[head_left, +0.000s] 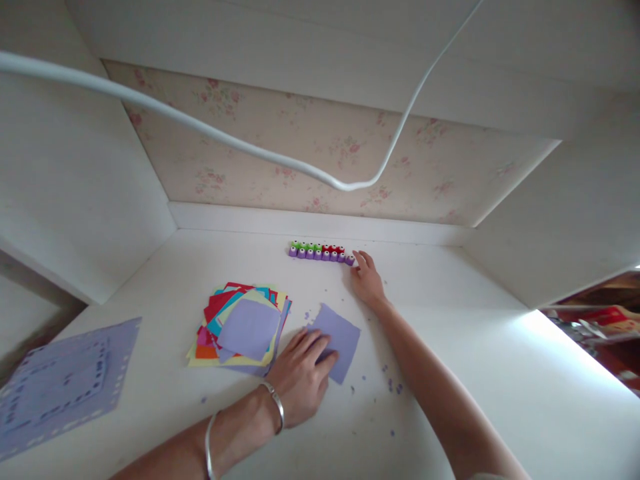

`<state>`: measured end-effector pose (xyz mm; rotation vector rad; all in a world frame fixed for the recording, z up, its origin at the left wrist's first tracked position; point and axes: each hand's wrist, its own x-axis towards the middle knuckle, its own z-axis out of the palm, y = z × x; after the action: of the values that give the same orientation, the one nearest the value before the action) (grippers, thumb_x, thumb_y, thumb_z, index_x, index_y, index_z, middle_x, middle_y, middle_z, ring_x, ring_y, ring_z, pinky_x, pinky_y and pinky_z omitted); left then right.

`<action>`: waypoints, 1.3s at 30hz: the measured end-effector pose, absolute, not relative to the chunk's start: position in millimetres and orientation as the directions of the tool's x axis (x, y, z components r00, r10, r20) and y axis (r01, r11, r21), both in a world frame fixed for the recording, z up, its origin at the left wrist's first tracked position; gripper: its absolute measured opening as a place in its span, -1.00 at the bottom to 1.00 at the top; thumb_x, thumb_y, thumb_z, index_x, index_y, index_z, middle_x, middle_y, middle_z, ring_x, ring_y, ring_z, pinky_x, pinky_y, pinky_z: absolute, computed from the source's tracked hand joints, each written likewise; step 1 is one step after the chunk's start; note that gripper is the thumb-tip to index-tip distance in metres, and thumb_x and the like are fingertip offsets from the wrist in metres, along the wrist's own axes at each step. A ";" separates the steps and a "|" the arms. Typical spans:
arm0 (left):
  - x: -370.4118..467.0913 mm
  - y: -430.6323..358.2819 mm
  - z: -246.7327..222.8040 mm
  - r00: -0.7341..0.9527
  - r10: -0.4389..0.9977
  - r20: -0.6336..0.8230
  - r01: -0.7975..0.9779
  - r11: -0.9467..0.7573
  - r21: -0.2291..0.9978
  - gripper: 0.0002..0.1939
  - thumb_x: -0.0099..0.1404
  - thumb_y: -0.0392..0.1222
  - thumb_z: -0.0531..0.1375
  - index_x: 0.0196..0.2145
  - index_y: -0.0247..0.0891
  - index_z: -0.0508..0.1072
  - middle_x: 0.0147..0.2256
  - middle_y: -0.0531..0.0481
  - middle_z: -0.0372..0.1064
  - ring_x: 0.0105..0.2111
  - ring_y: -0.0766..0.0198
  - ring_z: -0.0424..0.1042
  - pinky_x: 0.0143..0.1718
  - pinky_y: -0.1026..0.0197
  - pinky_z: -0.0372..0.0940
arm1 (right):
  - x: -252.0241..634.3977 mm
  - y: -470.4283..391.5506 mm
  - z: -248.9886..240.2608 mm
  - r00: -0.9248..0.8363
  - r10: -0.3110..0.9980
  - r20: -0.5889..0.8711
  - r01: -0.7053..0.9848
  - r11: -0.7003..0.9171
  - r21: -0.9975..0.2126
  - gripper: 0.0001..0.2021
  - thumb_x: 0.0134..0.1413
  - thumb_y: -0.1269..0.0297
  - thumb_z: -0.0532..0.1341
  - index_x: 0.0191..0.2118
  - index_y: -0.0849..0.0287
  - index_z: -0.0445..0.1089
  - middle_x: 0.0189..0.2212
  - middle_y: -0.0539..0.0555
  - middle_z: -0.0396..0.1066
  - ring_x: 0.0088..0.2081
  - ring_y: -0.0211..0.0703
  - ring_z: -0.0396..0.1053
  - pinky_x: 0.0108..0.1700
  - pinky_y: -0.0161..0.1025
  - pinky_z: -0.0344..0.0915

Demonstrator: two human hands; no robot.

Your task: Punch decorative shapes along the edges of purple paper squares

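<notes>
My left hand [303, 379] lies palm down, fingers spread, on the left part of a purple paper sheet [343, 343]. The sheet's upper left edge looks nicked. At the back of the table, my right hand [368, 281] has its thumb and index finger around the last small purple craft punch [351, 261], at the right end of a row. That front row of purple punches [310, 255] stands side by side. Behind it are green punches [311, 245] and red punches [334, 249].
A fanned pile of coloured paper [250, 327] lies left of my left hand. Purple sheets with punched borders [123, 357] are at the far left. Purple paper bits [395, 387] are scattered about the white table [500, 373]. A white cable [240, 150] crosses the upper view.
</notes>
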<state>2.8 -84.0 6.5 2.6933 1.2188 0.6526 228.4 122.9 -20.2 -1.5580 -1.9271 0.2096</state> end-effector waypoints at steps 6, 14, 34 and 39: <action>5.0 -87.8 11.9 0.558 0.775 0.296 0.739 -0.626 0.249 -0.71 0.39 -0.12 0.05 0.02 -0.08 0.42 -0.03 -0.09 0.33 -0.05 0.03 0.29 -0.08 -0.11 0.26 | 222.8 138.3 -15.8 -0.124 0.915 0.384 0.822 0.311 -0.477 -0.52 0.16 0.41 0.03 0.20 0.14 0.27 0.18 0.18 0.26 0.13 0.02 0.28 0.15 -0.06 0.21; 5.1 -88.3 13.2 0.571 0.771 0.283 0.743 -0.632 0.221 -0.74 0.37 -0.15 0.07 -0.04 -0.13 0.44 -0.08 -0.12 0.31 -0.12 0.04 0.27 -0.12 -0.07 0.25 | 222.6 120.0 -15.3 -0.047 0.916 0.398 0.805 0.271 -0.528 -0.66 0.14 0.21 0.14 0.02 0.14 0.42 -0.11 0.17 0.45 -0.29 -0.14 0.40 -0.11 -0.17 0.31; 1.1 -83.5 6.8 0.546 0.782 0.301 0.738 -0.619 0.271 -0.50 0.33 0.05 0.11 0.12 -0.25 0.36 0.17 -0.19 0.23 0.16 -0.03 0.15 0.16 -0.12 0.05 | 237.7 -30.3 12.2 -0.262 0.940 0.219 0.665 0.340 -0.665 -0.75 0.12 0.05 0.23 -0.18 0.06 0.49 -0.30 0.04 0.49 -0.40 -0.20 0.39 -0.30 -0.22 0.33; 0.1 -85.0 6.2 0.544 0.786 0.293 0.741 -0.614 0.272 -0.51 0.34 0.05 0.11 0.10 -0.31 0.37 0.12 -0.21 0.27 0.11 -0.02 0.20 0.13 -0.10 0.09 | 239.0 -27.6 15.0 -0.322 0.923 0.210 0.623 0.374 -0.687 -0.74 0.19 0.09 0.17 -0.12 0.05 0.50 -0.15 0.10 0.50 -0.23 -0.13 0.44 -0.21 -0.21 0.34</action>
<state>0.1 -85.0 6.2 2.6569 1.3199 0.5946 239.0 -27.6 15.0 -1.3281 -2.0543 0.6677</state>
